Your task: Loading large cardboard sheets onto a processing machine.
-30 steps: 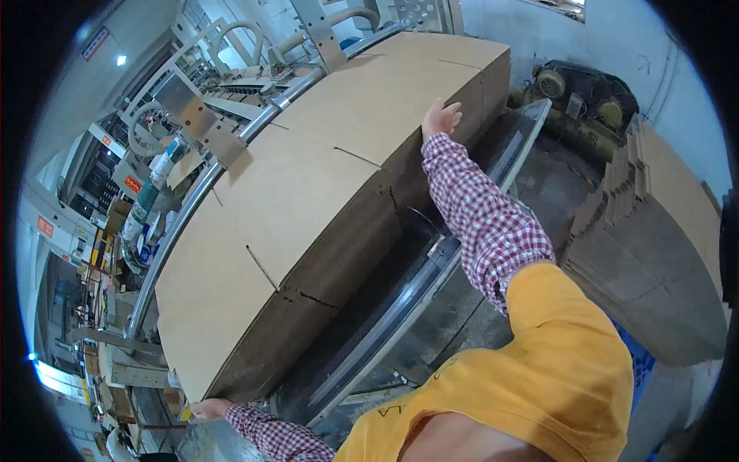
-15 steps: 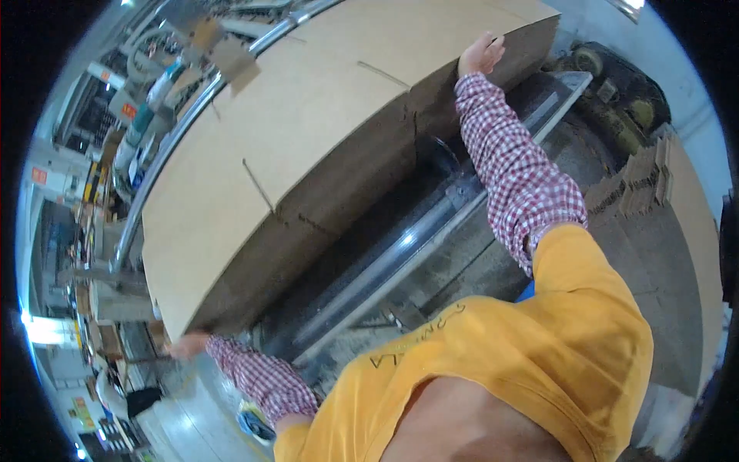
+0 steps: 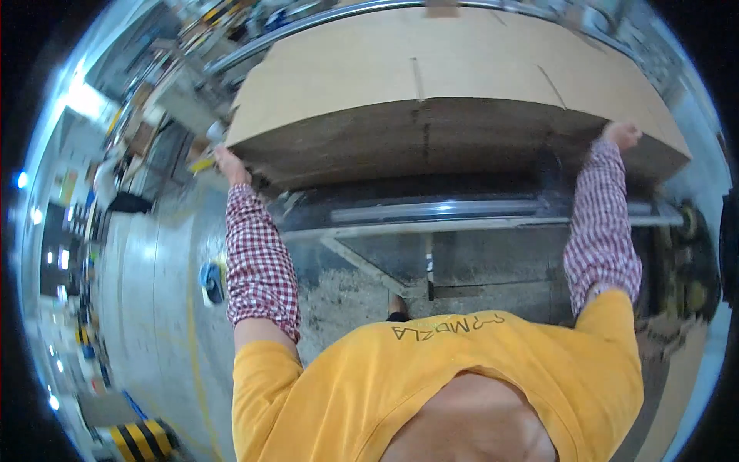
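Observation:
A broad stack of flat tan cardboard sheets with slots cut in it lies across the far side in front of me, its thick near edge in shadow. My left hand is at the near left corner, fingers closed round the edge. Along the near edge toward the right end, my right hand has its fingers curled at the cardboard; their tips are partly hidden. Both arms reach forward in checked sleeves.
Below the stack runs a metal roller and rail. A curved metal bar passes behind it. More cardboard stands at lower right. A yellow-and-black striped object is at lower left, and a person is farther off at left.
My view has turned, so the stack now lies nearly level across it. Both hands remain at the cardboard's near edge, the left at its corner.

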`<action>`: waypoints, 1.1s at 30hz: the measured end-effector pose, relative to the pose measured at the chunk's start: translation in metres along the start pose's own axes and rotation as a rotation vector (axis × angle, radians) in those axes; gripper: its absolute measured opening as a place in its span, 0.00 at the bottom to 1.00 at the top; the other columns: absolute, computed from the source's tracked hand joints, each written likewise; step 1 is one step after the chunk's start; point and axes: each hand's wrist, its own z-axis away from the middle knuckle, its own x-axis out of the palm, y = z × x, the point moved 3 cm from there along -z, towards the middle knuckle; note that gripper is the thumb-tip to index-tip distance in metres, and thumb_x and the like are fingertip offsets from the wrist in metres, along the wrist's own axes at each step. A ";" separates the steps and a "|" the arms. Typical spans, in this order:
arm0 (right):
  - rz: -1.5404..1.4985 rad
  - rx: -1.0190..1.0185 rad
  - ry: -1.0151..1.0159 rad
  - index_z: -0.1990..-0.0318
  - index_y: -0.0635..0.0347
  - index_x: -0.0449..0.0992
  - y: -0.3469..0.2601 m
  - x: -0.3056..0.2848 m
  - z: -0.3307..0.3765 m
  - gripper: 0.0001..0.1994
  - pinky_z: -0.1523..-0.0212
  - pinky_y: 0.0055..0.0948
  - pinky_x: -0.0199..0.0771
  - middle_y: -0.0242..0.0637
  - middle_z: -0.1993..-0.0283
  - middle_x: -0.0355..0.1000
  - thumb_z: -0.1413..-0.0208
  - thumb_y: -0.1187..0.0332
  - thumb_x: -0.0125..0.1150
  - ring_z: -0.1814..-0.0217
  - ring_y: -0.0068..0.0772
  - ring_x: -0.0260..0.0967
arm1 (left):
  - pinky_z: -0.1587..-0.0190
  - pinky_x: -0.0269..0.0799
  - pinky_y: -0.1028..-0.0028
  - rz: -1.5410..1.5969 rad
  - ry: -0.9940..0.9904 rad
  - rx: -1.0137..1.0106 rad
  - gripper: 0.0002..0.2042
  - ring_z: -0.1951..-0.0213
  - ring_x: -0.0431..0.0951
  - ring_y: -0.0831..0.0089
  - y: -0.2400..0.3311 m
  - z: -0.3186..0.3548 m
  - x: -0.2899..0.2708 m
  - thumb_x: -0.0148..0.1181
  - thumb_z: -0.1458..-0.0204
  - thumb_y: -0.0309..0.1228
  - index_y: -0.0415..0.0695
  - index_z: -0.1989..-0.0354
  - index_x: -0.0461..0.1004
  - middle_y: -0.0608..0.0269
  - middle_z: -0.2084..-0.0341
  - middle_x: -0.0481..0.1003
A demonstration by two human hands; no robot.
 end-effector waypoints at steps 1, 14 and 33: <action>-0.024 -0.097 -0.052 0.60 0.70 0.66 0.006 -0.011 -0.013 0.20 0.58 0.43 0.61 0.57 0.59 0.62 0.47 0.57 0.42 0.58 0.52 0.62 | 0.44 0.48 0.71 0.081 0.010 -0.210 0.27 0.47 0.58 0.67 0.001 0.029 0.028 0.31 0.42 0.48 0.35 0.46 0.55 0.56 0.49 0.61; -0.418 -0.675 -0.691 0.49 0.64 0.64 -0.164 -0.104 0.287 0.19 0.41 0.33 0.47 0.47 0.43 0.57 0.40 0.62 0.37 0.38 0.42 0.50 | 0.40 0.39 0.68 0.067 -0.581 -0.097 0.38 0.39 0.48 0.61 0.037 0.030 0.007 0.20 0.50 0.62 0.43 0.38 0.42 0.51 0.40 0.48; -0.165 -0.787 -0.687 0.59 0.72 0.70 -0.210 -0.050 0.414 0.23 0.54 0.34 0.73 0.44 0.56 0.68 0.42 0.63 0.28 0.47 0.40 0.60 | 0.48 0.58 0.66 0.111 -0.431 0.000 0.27 0.54 0.67 0.62 -0.049 -0.028 0.018 0.45 0.46 0.46 0.36 0.47 0.58 0.53 0.54 0.65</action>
